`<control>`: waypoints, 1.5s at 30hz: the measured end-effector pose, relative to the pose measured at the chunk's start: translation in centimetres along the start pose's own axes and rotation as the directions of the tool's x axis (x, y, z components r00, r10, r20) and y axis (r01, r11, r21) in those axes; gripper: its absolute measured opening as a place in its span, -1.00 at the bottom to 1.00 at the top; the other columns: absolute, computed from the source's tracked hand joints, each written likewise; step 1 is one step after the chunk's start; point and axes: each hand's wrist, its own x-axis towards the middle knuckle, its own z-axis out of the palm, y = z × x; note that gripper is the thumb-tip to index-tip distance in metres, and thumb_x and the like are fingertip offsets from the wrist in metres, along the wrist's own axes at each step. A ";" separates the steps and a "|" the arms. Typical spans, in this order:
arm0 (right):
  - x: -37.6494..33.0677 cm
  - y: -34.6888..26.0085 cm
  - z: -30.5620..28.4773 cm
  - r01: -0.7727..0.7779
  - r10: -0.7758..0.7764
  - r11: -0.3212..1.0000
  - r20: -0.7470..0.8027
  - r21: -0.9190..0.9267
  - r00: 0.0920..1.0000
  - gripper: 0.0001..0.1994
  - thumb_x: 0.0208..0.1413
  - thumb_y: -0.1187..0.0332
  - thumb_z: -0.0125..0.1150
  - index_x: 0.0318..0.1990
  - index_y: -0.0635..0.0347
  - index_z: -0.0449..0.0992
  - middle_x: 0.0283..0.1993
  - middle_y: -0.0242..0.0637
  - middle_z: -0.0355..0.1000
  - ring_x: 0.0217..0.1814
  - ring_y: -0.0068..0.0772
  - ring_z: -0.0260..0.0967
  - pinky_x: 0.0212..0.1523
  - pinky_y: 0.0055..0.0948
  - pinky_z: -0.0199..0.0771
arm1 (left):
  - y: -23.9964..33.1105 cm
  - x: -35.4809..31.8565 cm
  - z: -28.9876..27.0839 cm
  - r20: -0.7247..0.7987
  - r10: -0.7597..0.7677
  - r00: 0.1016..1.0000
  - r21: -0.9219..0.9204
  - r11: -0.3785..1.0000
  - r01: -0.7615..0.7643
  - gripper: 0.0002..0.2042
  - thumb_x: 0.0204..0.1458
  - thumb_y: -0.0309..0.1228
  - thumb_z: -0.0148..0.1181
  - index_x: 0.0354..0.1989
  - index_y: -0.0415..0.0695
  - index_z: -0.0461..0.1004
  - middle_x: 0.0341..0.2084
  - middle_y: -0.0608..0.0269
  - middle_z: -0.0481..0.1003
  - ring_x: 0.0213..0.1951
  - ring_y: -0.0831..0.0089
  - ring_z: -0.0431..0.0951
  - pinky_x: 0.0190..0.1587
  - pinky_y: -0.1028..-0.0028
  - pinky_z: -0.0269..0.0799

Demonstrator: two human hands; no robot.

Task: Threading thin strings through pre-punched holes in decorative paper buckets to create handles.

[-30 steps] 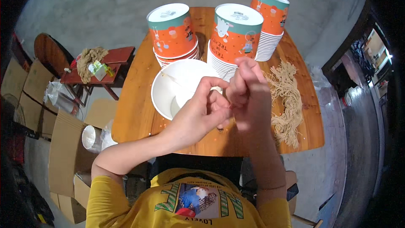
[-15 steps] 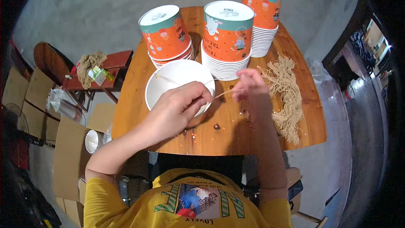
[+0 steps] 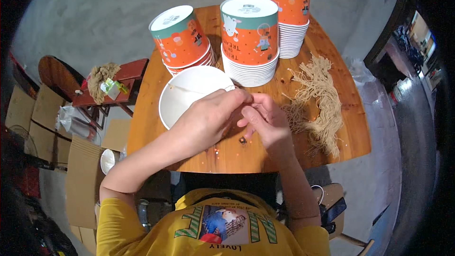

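Note:
A white paper bucket (image 3: 182, 83) lies tipped with its mouth toward me, and a thin tan string (image 3: 182, 88) stretches across its opening. Over the bucket's near right rim, my left hand (image 3: 208, 116) is closed in a pinch on the string. Its fingertips meet those of my right hand (image 3: 269, 122), which is also pinched closed just right of the rim. The bit of string between the fingers is mostly hidden. A loose hank of tan string (image 3: 324, 109) lies on the wooden table (image 3: 294, 156), right of my right hand.
Behind the bucket stand upside-down stacks of orange and green paper buckets: a left stack (image 3: 180, 40), a middle stack (image 3: 250, 38) and a right stack (image 3: 291, 9). A red bench (image 3: 132, 71) holding more string is at left, near cardboard (image 3: 81, 180) and a white cup (image 3: 108, 161).
My right hand has come left and down to meet my left hand. The strand that showed between them is now hidden by the fingers. The view has shifted slightly.

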 end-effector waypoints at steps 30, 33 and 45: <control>-0.9 3.8 1.9 0.183 -0.231 0.948 -0.167 -0.261 0.959 -0.90 -0.01 0.56 0.22 -0.38 0.25 0.40 -0.49 -0.46 0.28 -0.51 -0.76 0.16 -0.51 -0.66 0.23 | -2.0 -3.4 0.0 0.005 -0.377 0.926 0.001 0.926 0.377 -0.86 0.06 -0.55 0.13 -0.20 -0.24 0.41 -0.37 0.15 0.49 -0.36 0.39 0.51 -0.31 0.46 0.41; -0.8 4.0 2.0 0.189 -0.234 0.948 -0.158 -0.256 0.959 -0.90 -0.01 0.56 0.23 -0.38 0.26 0.40 -0.48 -0.43 0.30 -0.50 -0.73 0.20 -0.50 -0.64 0.26 | -1.7 -3.2 -0.2 0.002 -0.369 0.929 0.000 0.929 0.369 -0.85 0.06 -0.54 0.13 -0.19 -0.23 0.41 -0.36 0.15 0.50 -0.36 0.40 0.51 -0.32 0.47 0.41; -0.3 4.1 2.0 0.147 -0.186 0.951 -0.122 -0.270 0.975 -0.91 0.05 0.49 0.21 -0.32 0.26 0.42 -0.52 -0.35 0.36 -0.53 -0.64 0.26 -0.47 -0.57 0.33 | -2.6 -1.8 -0.3 0.268 -0.416 0.869 -0.051 0.894 0.444 -0.89 0.14 -0.46 0.02 -0.29 -0.26 0.34 -0.50 0.11 0.45 -0.59 0.35 0.52 -0.54 0.40 0.41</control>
